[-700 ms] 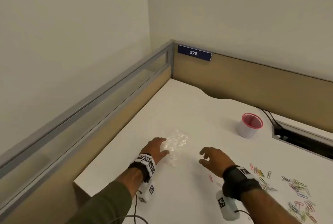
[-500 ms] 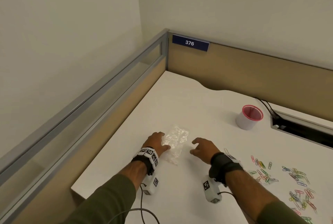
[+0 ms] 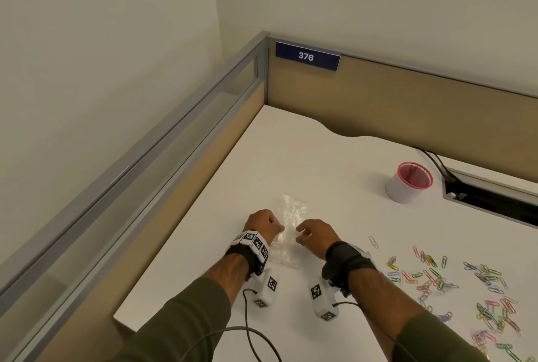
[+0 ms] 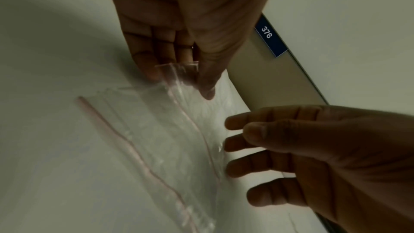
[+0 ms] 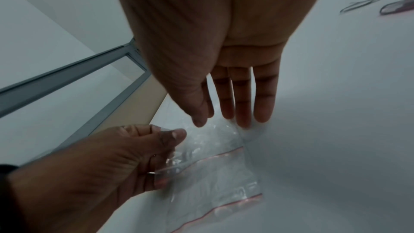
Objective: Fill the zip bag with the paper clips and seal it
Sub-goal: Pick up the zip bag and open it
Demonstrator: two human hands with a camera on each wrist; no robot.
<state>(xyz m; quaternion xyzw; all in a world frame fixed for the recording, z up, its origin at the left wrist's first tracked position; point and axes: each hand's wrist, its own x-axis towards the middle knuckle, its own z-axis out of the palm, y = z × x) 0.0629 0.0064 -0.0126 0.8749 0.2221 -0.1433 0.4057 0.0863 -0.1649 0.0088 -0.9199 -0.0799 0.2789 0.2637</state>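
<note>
A clear zip bag (image 3: 292, 214) with a pink zip strip lies flat on the white desk (image 3: 305, 163), between my hands. My left hand (image 3: 278, 227) pinches the bag's left edge near the zip strip between thumb and fingers; the left wrist view shows that pinch (image 4: 186, 72) on the bag (image 4: 156, 130). My right hand (image 3: 300, 235) is at the bag's right edge with fingers straight, holding nothing. In the right wrist view its fingertips (image 5: 243, 123) touch the bag (image 5: 212, 174). Several coloured paper clips (image 3: 431, 277) are scattered on the desk to the right of my right arm.
A white cup with a pink rim (image 3: 407, 184) stands at the back right, next to a dark cable slot (image 3: 492, 201). Tan partition walls with a plate marked 376 (image 3: 307, 56) close off the back and left. The desk's left edge (image 3: 180, 233) is close to my left hand.
My right hand has moved left from near the paper clips to the bag's right edge. My left hand went from resting on the bag to pinching its edge.
</note>
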